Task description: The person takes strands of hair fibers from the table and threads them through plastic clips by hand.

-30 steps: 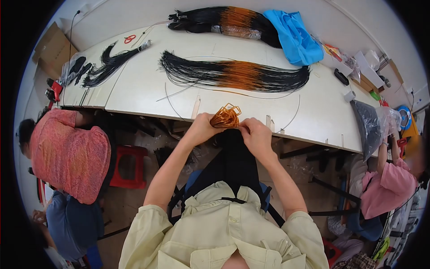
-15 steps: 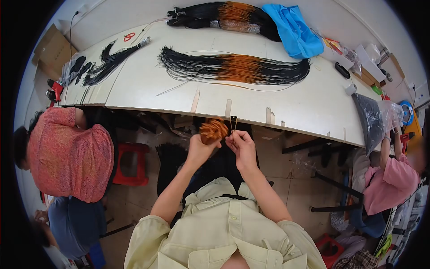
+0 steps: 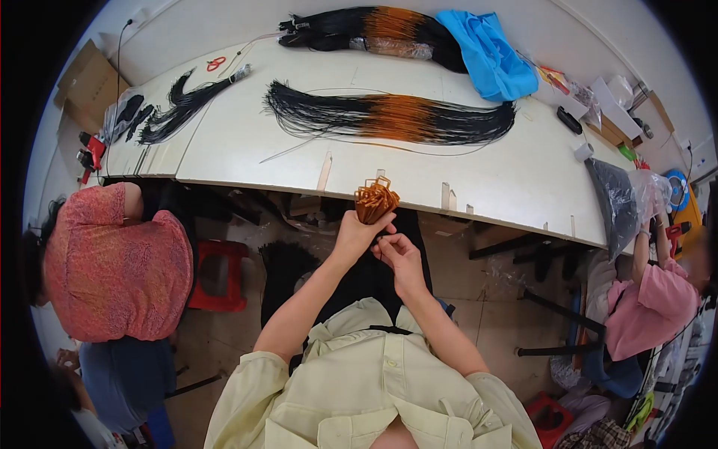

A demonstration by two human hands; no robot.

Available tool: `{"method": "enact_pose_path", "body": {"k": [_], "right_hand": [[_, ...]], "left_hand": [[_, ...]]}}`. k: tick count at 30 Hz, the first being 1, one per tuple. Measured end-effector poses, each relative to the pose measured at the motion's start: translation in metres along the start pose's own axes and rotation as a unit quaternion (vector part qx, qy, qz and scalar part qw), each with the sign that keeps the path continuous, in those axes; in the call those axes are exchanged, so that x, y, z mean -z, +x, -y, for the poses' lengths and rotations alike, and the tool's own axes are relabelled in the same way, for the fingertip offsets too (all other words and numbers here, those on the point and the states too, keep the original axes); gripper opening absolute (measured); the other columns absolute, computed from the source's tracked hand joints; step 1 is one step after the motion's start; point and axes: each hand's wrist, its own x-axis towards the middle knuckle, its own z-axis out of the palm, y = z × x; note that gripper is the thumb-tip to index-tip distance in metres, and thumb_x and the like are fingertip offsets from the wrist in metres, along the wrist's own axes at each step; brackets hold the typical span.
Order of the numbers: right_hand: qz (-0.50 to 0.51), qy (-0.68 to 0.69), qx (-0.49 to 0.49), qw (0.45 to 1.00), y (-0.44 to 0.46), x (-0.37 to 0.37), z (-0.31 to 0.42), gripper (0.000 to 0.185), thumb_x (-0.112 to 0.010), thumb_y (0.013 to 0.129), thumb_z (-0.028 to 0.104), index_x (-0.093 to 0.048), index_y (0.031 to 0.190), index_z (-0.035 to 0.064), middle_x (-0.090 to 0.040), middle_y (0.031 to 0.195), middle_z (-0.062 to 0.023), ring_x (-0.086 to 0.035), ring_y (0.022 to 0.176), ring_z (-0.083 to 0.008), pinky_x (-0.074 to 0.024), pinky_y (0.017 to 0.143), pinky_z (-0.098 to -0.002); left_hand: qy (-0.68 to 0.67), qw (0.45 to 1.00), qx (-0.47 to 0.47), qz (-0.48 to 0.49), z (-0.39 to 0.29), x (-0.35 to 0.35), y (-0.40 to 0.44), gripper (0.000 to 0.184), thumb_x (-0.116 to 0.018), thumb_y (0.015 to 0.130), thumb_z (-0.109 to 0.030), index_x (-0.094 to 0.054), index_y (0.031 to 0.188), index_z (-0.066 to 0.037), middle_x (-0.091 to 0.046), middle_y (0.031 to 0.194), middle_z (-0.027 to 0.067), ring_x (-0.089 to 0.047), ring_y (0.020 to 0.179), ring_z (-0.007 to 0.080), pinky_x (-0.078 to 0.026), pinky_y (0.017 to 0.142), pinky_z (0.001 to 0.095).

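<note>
Item: bundle of bent orange wires (image 3: 376, 199), one. Location: in the hands, near the middle of the table's (image 3: 262, 170) near edge; whether over that edge or short of it, cannot tell.

Grip: left hand (image 3: 357, 235) closed around the bundle below its looped ends. Right hand (image 3: 402, 260) with thumb and fingertips drawn together just beside the left fingers; anything pinched there cannot be made out.

Handling (judged): light; thin, springy strands that keep their bends; apt to snag at the loops or slide lengthwise under a slack grip. Best held around the gathered shafts below the loops, snug, without crushing.

Obscured: shafts within the left palm; lower ends, lost against dark trousers (image 3: 407, 228); strand count. On the table, a black-and-orange wire bundle (image 3: 404, 118); towards the far edge, a blue sheet (image 3: 486, 60) hides the right end of a second wire bundle (image 3: 394, 22).
</note>
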Motion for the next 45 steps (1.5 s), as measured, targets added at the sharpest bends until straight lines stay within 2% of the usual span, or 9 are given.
{"method": "enact_pose_path", "body": {"k": [3,8,20,25,28,30,32,38,45], "right_hand": [[0.034,-0.213,0.008,0.976,0.006,0.010,0.029,0.007,-0.060,0.091,0.005,-0.063,0.093,-0.0005,-0.064,0.083,-0.0066,-0.062,0.077,-0.0130,-0.0482,0.073,-0.0212],[-0.078,-0.550,0.392,0.733,0.047,0.002,0.108,0.006,-0.062,0.085,0.005,-0.065,0.089,0.0017,-0.065,0.083,-0.0053,-0.060,0.071,-0.0184,-0.0465,0.066,-0.0276],[0.065,-0.797,0.392,0.455,0.184,-0.037,0.119,0.007,-0.060,0.085,0.010,-0.064,0.089,0.0064,-0.061,0.091,-0.0072,-0.059,0.081,-0.0273,-0.0489,0.073,-0.0358],[0.090,-0.777,0.240,0.575,0.151,-0.061,0.162,0.009,-0.057,0.086,0.010,-0.064,0.090,0.0061,-0.062,0.091,-0.0092,-0.059,0.078,-0.0294,-0.0493,0.072,-0.0378],[0.008,-0.746,0.436,0.503,0.128,-0.071,0.214,0.010,-0.056,0.088,0.007,-0.064,0.093,0.0054,-0.065,0.092,-0.0085,-0.061,0.075,-0.0257,-0.0493,0.070,-0.0344],[-0.051,-0.534,0.610,0.583,0.079,-0.091,0.262,0.010,-0.059,0.087,0.003,-0.064,0.095,0.0039,-0.064,0.088,-0.0060,-0.057,0.069,-0.0191,-0.0471,0.066,-0.0294],[-0.011,-0.534,0.484,0.694,0.032,-0.099,0.266,0.008,-0.062,0.084,0.001,-0.065,0.092,0.0019,-0.062,0.082,-0.0042,-0.052,0.065,-0.0141,-0.0439,0.063,-0.0256],[0.146,-0.590,0.236,0.759,0.052,-0.039,0.185,0.006,-0.062,0.085,0.003,-0.067,0.086,-0.0016,-0.062,0.074,-0.0062,-0.050,0.061,-0.0151,-0.0429,0.059,-0.0264],[0.144,-0.569,0.147,0.797,0.071,-0.019,0.152,0.010,-0.063,0.085,0.005,-0.068,0.089,-0.0029,-0.063,0.072,-0.0056,-0.052,0.063,-0.0134,-0.0438,0.061,-0.0238]], "left_hand": [[-0.037,0.997,-0.065,-0.019,0.009,-0.007,0.004,0.013,-0.067,0.087,-0.009,-0.069,0.089,0.003,-0.067,0.072,0.0038,-0.053,0.057,0.0081,-0.040,0.055,0.0188],[-0.095,0.985,-0.137,-0.048,-0.015,-0.010,-0.009,0.010,-0.066,0.089,-0.009,-0.070,0.092,-0.001,-0.062,0.069,-0.0006,-0.047,0.055,0.0053,-0.031,0.049,0.0160],[-0.061,0.956,-0.241,-0.153,-0.099,0.055,-0.045,0.013,-0.062,0.094,-0.011,-0.065,0.086,-0.001,-0.061,0.071,0.0043,-0.051,0.058,0.0083,-0.030,0.049,0.0157],[-0.072,0.934,-0.317,-0.147,-0.101,0.084,-0.031,0.014,-0.063,0.093,-0.013,-0.063,0.084,-0.002,-0.061,0.071,0.0047,-0.050,0.057,0.0083,-0.031,0.049,0.0162],[-0.039,0.946,-0.292,-0.137,-0.111,0.092,-0.042,0.017,-0.058,0.096,-0.014,-0.064,0.088,-0.001,-0.064,0.075,0.0059,-0.057,0.064,0.0109,-0.040,0.057,0.0185],[-0.007,0.954,-0.271,-0.127,-0.116,0.093,-0.046,0.021,-0.053,0.099,-0.015,-0.065,0.091,0.000,-0.067,0.078,0.0072,-0.063,0.071,0.0134,-0.050,0.066,0.0208],[-0.006,0.951,-0.274,-0.145,-0.115,0.091,-0.049,0.016,-0.057,0.096,-0.013,-0.065,0.091,0.000,-0.067,0.079,0.0073,-0.061,0.069,0.0126,-0.047,0.063,0.0202],[0.166,0.896,-0.373,-0.177,-0.120,0.072,-0.039,0.014,-0.071,0.084,-0.002,-0.064,0.096,0.001,-0.067,0.084,0.0068,-0.057,0.062,0.0106,-0.044,0.056,0.0196],[0.266,0.952,-0.152,-0.001,-0.085,0.056,0.051,0.019,-0.077,0.076,-0.011,-0.068,0.076,0.006,-0.067,0.066,0.0068,-0.050,0.051,0.0125,-0.044,0.053,0.0268]]}}
